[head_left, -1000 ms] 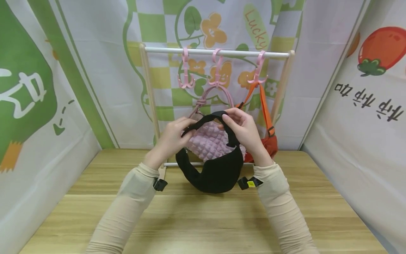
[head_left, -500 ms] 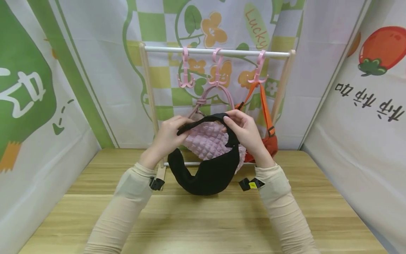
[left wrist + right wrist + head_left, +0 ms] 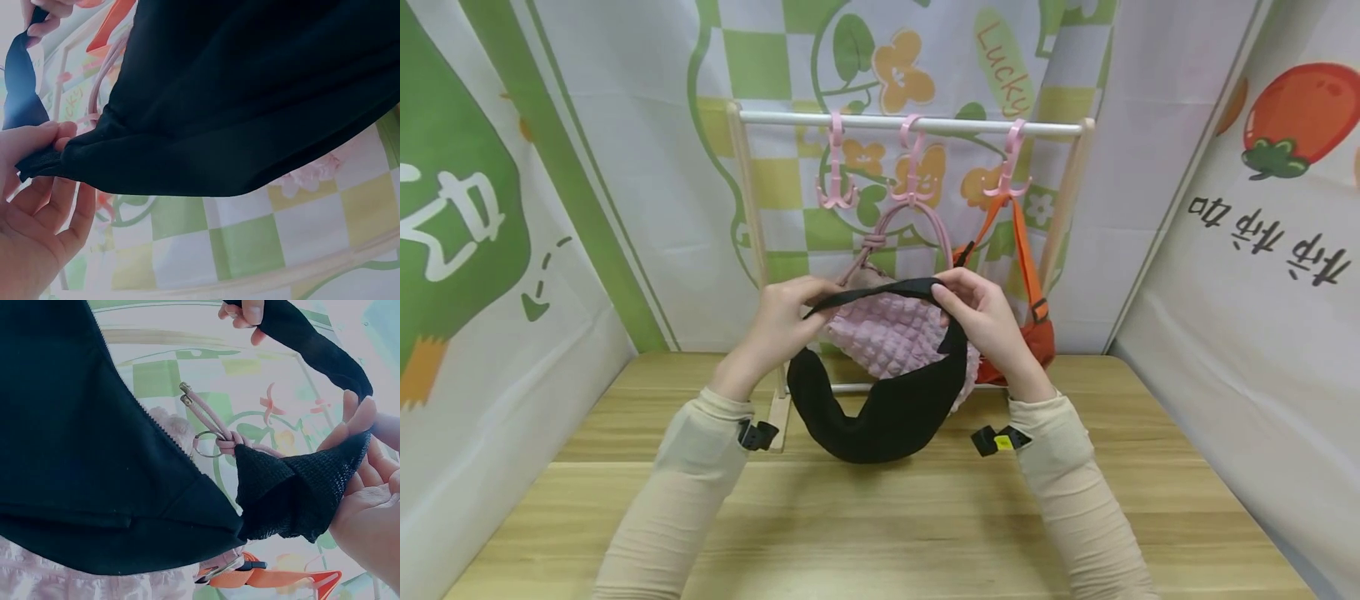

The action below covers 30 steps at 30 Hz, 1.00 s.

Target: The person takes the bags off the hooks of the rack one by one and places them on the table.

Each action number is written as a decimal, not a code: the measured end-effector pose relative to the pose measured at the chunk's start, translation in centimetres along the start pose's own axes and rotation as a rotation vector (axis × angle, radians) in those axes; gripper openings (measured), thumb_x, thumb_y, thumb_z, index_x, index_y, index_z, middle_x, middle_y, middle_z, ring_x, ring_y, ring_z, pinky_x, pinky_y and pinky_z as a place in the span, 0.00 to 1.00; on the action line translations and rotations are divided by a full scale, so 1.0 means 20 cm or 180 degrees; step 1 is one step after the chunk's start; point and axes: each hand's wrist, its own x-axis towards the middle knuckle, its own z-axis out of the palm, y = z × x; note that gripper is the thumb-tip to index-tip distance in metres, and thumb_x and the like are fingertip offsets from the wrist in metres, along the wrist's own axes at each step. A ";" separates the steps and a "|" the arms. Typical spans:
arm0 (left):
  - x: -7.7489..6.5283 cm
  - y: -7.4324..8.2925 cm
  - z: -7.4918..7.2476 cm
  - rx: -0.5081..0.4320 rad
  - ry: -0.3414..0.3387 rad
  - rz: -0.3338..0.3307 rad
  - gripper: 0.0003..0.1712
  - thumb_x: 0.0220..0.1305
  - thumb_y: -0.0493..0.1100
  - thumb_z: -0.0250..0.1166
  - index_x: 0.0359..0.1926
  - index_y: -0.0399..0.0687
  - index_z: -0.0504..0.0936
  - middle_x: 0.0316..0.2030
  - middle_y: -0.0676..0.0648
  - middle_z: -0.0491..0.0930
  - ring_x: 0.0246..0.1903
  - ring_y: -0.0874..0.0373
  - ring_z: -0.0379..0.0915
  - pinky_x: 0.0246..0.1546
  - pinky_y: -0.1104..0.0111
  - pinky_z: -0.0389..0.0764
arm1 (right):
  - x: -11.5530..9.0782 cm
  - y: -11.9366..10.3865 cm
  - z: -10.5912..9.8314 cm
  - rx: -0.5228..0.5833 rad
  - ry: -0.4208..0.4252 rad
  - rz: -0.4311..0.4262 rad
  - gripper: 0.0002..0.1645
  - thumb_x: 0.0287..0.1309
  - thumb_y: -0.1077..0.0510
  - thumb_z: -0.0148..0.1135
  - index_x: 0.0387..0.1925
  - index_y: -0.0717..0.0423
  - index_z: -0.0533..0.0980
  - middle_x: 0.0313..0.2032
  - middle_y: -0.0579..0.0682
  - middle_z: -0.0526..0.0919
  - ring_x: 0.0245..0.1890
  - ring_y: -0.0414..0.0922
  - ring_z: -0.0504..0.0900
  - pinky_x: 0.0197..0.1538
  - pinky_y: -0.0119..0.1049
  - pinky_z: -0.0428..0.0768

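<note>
A black cloth bag [image 3: 880, 421] with a zipper hangs from its strap, held up by both hands above the table. The left hand [image 3: 775, 329] pinches the strap [image 3: 880, 291] at its left end, close to the bag's corner. Farther right, the right hand [image 3: 988, 329] pinches the same strap between thumb and fingers. The strap stretches nearly flat between them. Beyond the bag, a pink puffy bag [image 3: 887, 333] hangs by a cord handle from the middle pink hook [image 3: 912, 171]. In the right wrist view, the black bag's zipper edge [image 3: 165, 434] shows.
The rack [image 3: 880, 122] has wooden posts and a white bar. An orange bag [image 3: 1039, 343] hangs from its right pink hook [image 3: 1011, 162]; the left pink hook [image 3: 836, 171] bears nothing. Printed cloth walls surround the wooden table [image 3: 880, 525].
The left hand has moved left and slightly down, drawing the strap straighter. The right hand has sunk slightly. The black bag has shifted a little left and down.
</note>
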 end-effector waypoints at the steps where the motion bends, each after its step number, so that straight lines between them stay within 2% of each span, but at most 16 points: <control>1: 0.00 0.00 -0.01 -0.0001 -0.0003 -0.0015 0.08 0.53 0.28 0.66 0.35 0.39 0.85 0.35 0.43 0.85 0.34 0.52 0.81 0.37 0.61 0.82 | 0.00 0.00 0.00 -0.0010 -0.0005 0.0008 0.13 0.65 0.58 0.57 0.45 0.63 0.75 0.32 0.45 0.80 0.23 0.40 0.75 0.31 0.31 0.76; 10: -0.02 0.00 -0.03 0.0096 -0.0036 -0.0154 0.07 0.55 0.30 0.64 0.36 0.38 0.84 0.33 0.43 0.84 0.33 0.52 0.78 0.35 0.61 0.77 | -0.01 0.00 -0.01 0.0030 -0.0101 -0.0009 0.12 0.65 0.57 0.56 0.45 0.62 0.75 0.32 0.50 0.80 0.21 0.41 0.73 0.29 0.31 0.75; 17: -0.02 0.01 -0.04 0.0102 -0.0043 -0.0305 0.07 0.56 0.30 0.64 0.36 0.39 0.84 0.32 0.44 0.81 0.31 0.53 0.76 0.34 0.63 0.77 | -0.03 0.02 -0.05 -0.0031 -0.0183 0.0035 0.13 0.65 0.57 0.56 0.47 0.62 0.74 0.29 0.43 0.79 0.21 0.41 0.72 0.28 0.31 0.75; 22: -0.04 0.00 -0.04 0.0099 -0.0052 -0.0338 0.07 0.55 0.30 0.64 0.35 0.39 0.84 0.30 0.46 0.78 0.31 0.55 0.76 0.34 0.63 0.80 | -0.06 0.02 -0.06 0.0135 -0.0301 0.0034 0.12 0.64 0.59 0.58 0.47 0.60 0.75 0.30 0.46 0.79 0.22 0.43 0.72 0.29 0.32 0.75; 25: -0.05 0.00 -0.05 0.0117 -0.0050 -0.0309 0.08 0.55 0.29 0.63 0.36 0.40 0.84 0.30 0.46 0.78 0.29 0.56 0.74 0.31 0.65 0.78 | -0.07 0.02 -0.07 0.0230 -0.0364 0.0009 0.15 0.61 0.60 0.61 0.49 0.59 0.74 0.37 0.47 0.81 0.26 0.41 0.75 0.31 0.31 0.77; 30: -0.06 0.00 -0.07 0.0119 0.0000 -0.0229 0.09 0.54 0.28 0.64 0.36 0.41 0.84 0.31 0.47 0.79 0.27 0.59 0.71 0.28 0.69 0.77 | -0.08 0.03 -0.09 0.0379 -0.0553 -0.0117 0.25 0.55 0.66 0.65 0.55 0.61 0.72 0.48 0.49 0.80 0.42 0.42 0.81 0.39 0.29 0.80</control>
